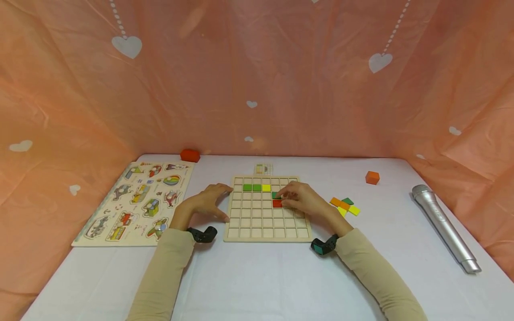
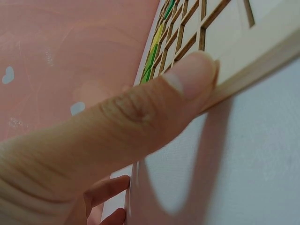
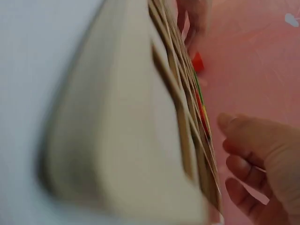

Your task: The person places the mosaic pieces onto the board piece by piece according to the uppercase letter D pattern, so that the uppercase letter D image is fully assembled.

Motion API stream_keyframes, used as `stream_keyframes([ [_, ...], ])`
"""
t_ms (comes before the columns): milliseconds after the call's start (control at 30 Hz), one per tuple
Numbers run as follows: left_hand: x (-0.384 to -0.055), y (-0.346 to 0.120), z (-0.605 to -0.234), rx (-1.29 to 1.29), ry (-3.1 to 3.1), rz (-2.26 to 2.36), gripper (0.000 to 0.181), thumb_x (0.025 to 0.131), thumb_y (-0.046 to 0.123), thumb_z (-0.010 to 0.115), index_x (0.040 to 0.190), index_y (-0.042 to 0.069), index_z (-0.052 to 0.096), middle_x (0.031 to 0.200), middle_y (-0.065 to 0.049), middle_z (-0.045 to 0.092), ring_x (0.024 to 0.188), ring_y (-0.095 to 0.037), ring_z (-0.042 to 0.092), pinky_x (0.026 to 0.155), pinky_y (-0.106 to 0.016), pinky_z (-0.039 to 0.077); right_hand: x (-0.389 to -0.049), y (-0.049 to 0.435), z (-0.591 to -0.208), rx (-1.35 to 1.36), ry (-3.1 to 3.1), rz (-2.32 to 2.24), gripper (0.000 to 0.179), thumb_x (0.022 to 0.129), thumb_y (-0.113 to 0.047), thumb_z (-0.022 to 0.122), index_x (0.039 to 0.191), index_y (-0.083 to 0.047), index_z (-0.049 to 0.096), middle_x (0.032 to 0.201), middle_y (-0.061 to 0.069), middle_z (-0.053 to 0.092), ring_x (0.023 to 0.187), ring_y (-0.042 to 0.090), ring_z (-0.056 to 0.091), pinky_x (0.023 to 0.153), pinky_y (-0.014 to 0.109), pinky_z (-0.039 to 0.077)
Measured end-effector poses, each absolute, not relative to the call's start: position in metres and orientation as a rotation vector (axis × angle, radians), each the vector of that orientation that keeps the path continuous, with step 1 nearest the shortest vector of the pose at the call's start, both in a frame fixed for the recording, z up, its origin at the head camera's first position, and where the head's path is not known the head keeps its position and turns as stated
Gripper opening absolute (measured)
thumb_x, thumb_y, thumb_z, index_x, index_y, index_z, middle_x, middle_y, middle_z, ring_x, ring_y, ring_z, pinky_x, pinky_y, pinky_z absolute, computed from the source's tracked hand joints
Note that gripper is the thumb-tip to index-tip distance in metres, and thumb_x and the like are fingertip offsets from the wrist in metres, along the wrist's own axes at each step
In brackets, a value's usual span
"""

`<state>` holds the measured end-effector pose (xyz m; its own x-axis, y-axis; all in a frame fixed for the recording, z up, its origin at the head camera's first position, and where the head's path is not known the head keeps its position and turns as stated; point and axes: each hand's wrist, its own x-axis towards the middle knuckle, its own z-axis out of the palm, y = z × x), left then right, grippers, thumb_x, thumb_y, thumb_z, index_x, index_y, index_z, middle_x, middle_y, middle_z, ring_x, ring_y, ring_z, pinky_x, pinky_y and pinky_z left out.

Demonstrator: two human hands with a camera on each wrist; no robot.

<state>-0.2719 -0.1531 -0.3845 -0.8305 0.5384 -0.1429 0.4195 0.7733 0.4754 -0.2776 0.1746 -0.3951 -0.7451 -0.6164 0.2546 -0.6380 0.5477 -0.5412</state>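
Note:
A square wooden grid board (image 1: 257, 221) lies on the white table. In one row near its far side sit two green tiles (image 1: 252, 187) and a yellow tile (image 1: 266, 187). My left hand (image 1: 206, 199) spans the board's left edge, and its thumb (image 2: 187, 79) rests against the rim in the left wrist view. Over the board's right half hovers my right hand (image 1: 303, 198), fingers loosely bent. Its fingertips are right at a red tile (image 1: 277, 203) and a dark green tile (image 1: 275, 195), partly covered. No tile shows between these fingers in the right wrist view.
Loose orange, yellow and green tiles (image 1: 344, 205) lie right of the board. A small pattern card (image 1: 263, 169) is behind it. A picture puzzle (image 1: 136, 205) lies left, a silver microphone (image 1: 445, 229) right. A red block (image 1: 190, 155) and an orange cube (image 1: 372, 178) stand farther back.

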Motion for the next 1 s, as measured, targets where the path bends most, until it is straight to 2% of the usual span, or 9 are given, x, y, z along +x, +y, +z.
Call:
stream_keyframes([
  [433, -0.275, -0.154, -0.387, 0.739, 2.7, 0.621, 0.094, 0.066, 0.037, 0.083, 0.14, 0.004, 0.036, 0.146, -0.019, 0.033, 0.135, -0.038, 0.024, 0.111, -0.053, 0.02, -0.271, 0.257, -0.381, 0.781, -2.619, 0.91, 0.015, 0.083, -0.006, 0.068, 0.098, -0.002, 0.069, 0.084, 0.004, 0.063, 0.073, 0.015, 0.054, 0.064, 0.023, 0.048],
  [667, -0.274, -0.154, -0.386, 0.736, 2.7, 0.625, 0.093, 0.066, 0.036, 0.083, 0.14, 0.003, 0.037, 0.145, -0.019, 0.034, 0.134, -0.038, 0.025, 0.111, -0.053, 0.021, -0.26, 0.297, -0.386, 0.566, -2.699, 0.904, 0.016, 0.084, -0.007, 0.068, 0.099, -0.002, 0.069, 0.09, 0.008, 0.065, 0.077, 0.018, 0.054, 0.066, 0.017, 0.047],
  [1000, -0.272, -0.153, -0.385, 0.73, 2.697, 0.627, 0.093, 0.066, 0.035, 0.083, 0.141, 0.004, 0.036, 0.146, -0.019, 0.032, 0.135, -0.038, 0.024, 0.111, -0.053, 0.02, -0.254, 0.329, -0.388, 0.428, -2.797, 0.873, 0.021, 0.087, -0.014, 0.066, 0.103, -0.002, 0.067, 0.091, 0.01, 0.067, 0.079, 0.021, 0.056, 0.067, 0.02, 0.047],
])
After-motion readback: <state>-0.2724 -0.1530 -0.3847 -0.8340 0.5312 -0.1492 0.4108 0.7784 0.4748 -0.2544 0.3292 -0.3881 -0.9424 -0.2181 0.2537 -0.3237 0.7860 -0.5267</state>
